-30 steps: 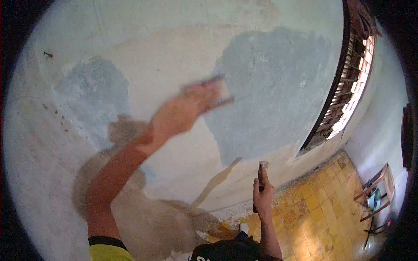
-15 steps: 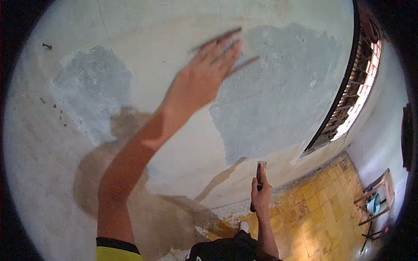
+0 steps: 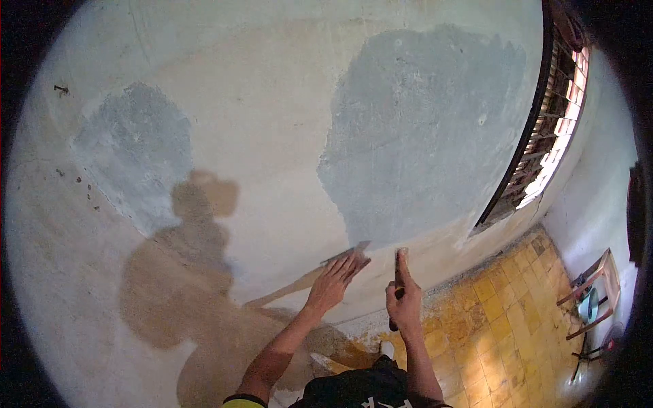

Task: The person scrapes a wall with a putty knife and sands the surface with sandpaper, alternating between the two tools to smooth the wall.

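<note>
The flat tool (image 3: pixel 362 245) lies under the fingers of the left hand (image 3: pixel 328 290), which are laid long over its back rather than clenched; whether the thumb grips it cannot be seen. It is at the lower part of the wall (image 3: pixel 255 115), beside the bottom left corner of the large grey-blue patch (image 3: pixel 422 136); whether it touches the plaster cannot be told.

The fingers of the right hand (image 3: pixel 405 307) are closed around a narrow hand tool (image 3: pixel 393 325), the index finger stretched along it towards its pale tip.

As for progress, grey-blue shows in the large patch and in the small patch (image 3: pixel 139 132) nearer the wall's left side, both with ragged edges. The band between them is cream and unlike either in tone; how much is finished cannot be judged.

The flat tool's visible dark edge slants up to the right, roughly as the left fingers point, and that seems to be its long axis. Farther out are the barred window (image 3: pixel 543 149), the yellow tiled floor (image 3: pixel 476 299) and a wooden frame (image 3: pixel 613 280) by a bowl (image 3: pixel 589 306).
</note>
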Available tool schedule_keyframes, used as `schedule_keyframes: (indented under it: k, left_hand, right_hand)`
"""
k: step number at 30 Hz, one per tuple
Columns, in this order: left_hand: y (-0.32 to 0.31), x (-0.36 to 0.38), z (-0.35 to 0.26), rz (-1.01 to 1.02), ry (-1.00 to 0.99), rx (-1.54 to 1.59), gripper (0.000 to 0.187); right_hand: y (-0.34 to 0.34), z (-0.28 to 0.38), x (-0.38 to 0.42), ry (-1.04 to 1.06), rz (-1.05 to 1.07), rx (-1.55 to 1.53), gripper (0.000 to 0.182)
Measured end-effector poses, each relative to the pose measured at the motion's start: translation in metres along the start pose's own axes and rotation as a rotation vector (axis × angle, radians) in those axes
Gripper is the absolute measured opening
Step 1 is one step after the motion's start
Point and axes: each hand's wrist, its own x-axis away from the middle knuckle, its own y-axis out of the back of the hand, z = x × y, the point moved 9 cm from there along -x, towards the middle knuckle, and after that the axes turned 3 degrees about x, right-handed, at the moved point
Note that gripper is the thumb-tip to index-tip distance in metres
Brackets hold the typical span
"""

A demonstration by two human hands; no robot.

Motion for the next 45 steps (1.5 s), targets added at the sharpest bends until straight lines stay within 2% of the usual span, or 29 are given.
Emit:
schedule_keyframes:
  k: [1, 2, 3, 4, 5, 7, 9, 11, 14, 18, 20, 22, 25, 27, 31, 34, 36, 39, 45]
  left_hand:
    - [-0.004, 0.008, 0.000, -0.005, 0.039, 0.145, 0.053]
    - [-0.010, 0.019, 0.002, -0.011, 0.030, 0.136, 0.053]
    - [-0.007, 0.034, 0.012, -0.100, 0.082, 0.172, 0.052]
    - [0.000, 0.046, 0.026, -0.185, 0.138, 0.209, 0.051]
    - [0.008, 0.050, 0.038, -0.179, 0.137, 0.204, 0.051]
    - [0.057, 0.065, 0.076, -0.522, 0.235, 0.174, 0.051]
    - [0.158, 0.037, 0.072, -0.806, 0.133, -0.117, 0.053]
    - [0.189, 0.027, 0.112, -0.840, 0.230, -0.219, 0.053]
    - [0.238, -0.013, 0.136, -0.870, 0.161, -0.230, 0.054]
    - [0.231, -0.022, 0.133, -0.797, 0.074, -0.320, 0.055]
    - [0.237, -0.019, 0.132, -0.814, 0.190, -0.396, 0.058]
    - [0.236, -0.019, 0.134, -0.810, 0.192, -0.385, 0.059]
    - [0.233, -0.016, 0.134, -0.803, 0.204, -0.355, 0.060]
    - [0.236, -0.019, 0.138, -0.813, 0.200, -0.333, 0.060]
    - [0.235, -0.020, 0.135, -0.818, 0.154, -0.336, 0.060]
    - [0.232, -0.015, 0.134, -0.828, 0.124, -0.297, 0.059]
    - [0.232, -0.018, 0.138, -0.827, 0.106, -0.262, 0.059]
    - [0.230, -0.019, 0.137, -0.831, 0.123, -0.273, 0.059]
    - [0.230, -0.018, 0.137, -0.806, 0.156, -0.332, 0.060]
  right_hand:
    - [-0.001, 0.008, -0.005, 0.003, -0.006, -0.003, 0.070]
    - [-0.001, 0.028, -0.011, 0.093, -0.011, 0.052, 0.071]
    - [-0.003, 0.048, -0.017, 0.178, -0.014, 0.106, 0.072]
    - [-0.005, 0.061, -0.026, 0.178, -0.019, 0.100, 0.072]
    - [-0.010, 0.079, -0.036, 0.229, -0.010, 0.092, 0.070]
    - [-0.027, 0.107, -0.056, 0.271, 0.006, 0.078, 0.069]
    - [-0.044, 0.136, -0.073, 0.373, -0.001, 0.059, 0.063]
    - [-0.056, 0.152, -0.088, 0.386, -0.022, 0.053, 0.062]
    - [-0.067, 0.165, -0.099, 0.368, -0.034, 0.060, 0.059]
    - [-0.073, 0.168, -0.102, 0.339, -0.069, 0.124, 0.056]
    - [-0.071, 0.177, -0.106, 0.278, -0.027, 0.121, 0.056]
    - [-0.075, 0.173, -0.109, 0.222, 0.005, 0.118, 0.056]
    - [-0.074, 0.170, -0.102, 0.296, -0.071, 0.101, 0.056]
    - [-0.077, 0.166, -0.100, 0.400, -0.176, 0.083, 0.062]
    - [-0.073, 0.173, -0.105, 0.295, -0.126, 0.096, 0.062]
    - [-0.069, 0.178, -0.101, 0.325, -0.146, 0.057, 0.061]
    - [-0.065, 0.182, -0.101, 0.364, -0.220, 0.043, 0.054]
    - [-0.065, 0.185, -0.104, 0.295, -0.171, 0.125, 0.053]
    - [-0.066, 0.185, -0.105, 0.333, -0.189, 0.055, 0.059]
